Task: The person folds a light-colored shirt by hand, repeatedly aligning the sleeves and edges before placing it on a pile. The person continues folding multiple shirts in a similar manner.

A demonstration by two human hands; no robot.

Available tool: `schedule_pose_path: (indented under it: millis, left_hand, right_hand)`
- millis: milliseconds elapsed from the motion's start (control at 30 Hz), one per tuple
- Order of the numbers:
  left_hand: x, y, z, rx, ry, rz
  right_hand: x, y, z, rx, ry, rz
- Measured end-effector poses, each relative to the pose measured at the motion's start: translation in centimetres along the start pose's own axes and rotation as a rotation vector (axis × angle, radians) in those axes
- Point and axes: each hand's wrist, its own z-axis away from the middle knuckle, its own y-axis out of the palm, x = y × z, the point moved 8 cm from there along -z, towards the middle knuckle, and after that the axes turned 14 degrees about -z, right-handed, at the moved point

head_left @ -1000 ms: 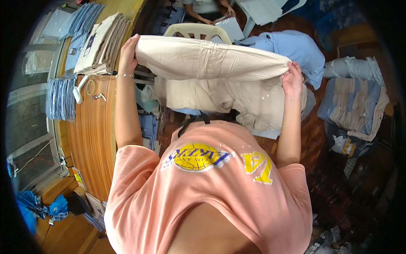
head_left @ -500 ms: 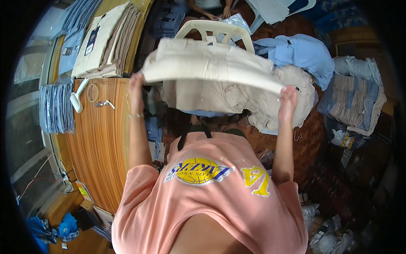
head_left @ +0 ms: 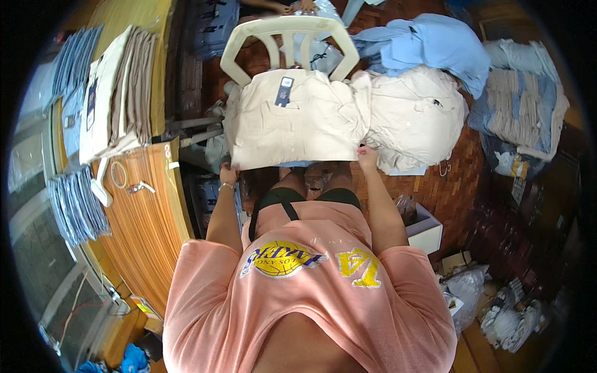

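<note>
A folded cream garment (head_left: 292, 121) with a small dark hang tag lies flat on the seat of a white plastic chair (head_left: 273, 28) in front of me. My left hand (head_left: 227, 174) grips its near left corner. My right hand (head_left: 367, 156) grips its near right corner. Both arms reach forward over my pink shirt. To the right, touching the garment, sits a rumpled heap of cream clothes (head_left: 416, 115).
A wooden table (head_left: 140, 217) runs along my left, carrying a stack of folded beige garments (head_left: 118, 93), rows of blue folded clothes (head_left: 78, 205) and a white tagging tool (head_left: 102, 189). Light blue clothes (head_left: 429, 46) and mixed piles (head_left: 522, 99) lie far right. A white box (head_left: 426, 230) stands by my right knee.
The cream garment was held up and stretched between both hands; it has come down and now lies flat on the chair seat, hands still on its near corners.
</note>
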Motion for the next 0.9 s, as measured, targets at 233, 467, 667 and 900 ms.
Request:
schedule_pose_path:
  millis: [233,467,667,900]
  left_hand:
    - [-7.0,0.8,0.6,-0.179,0.337,-0.233]
    - [-28.5,13.4,7.3,0.298,0.597,-0.239]
    - [-48.6,27.9,21.9,0.547,1.244,-0.408]
    - [-58.2,43.7,22.5,0.138,1.448,-0.56]
  right_hand:
    - [1.7,-5.7,0.3,0.035,0.016,0.026]
    - [-0.2,-19.2,-5.4,-0.092,0.218,-0.334]
    - [-0.4,-25.9,-12.0,-0.256,0.083,-0.479]
    - [7.0,-26.0,-15.3,-0.548,0.033,-0.32]
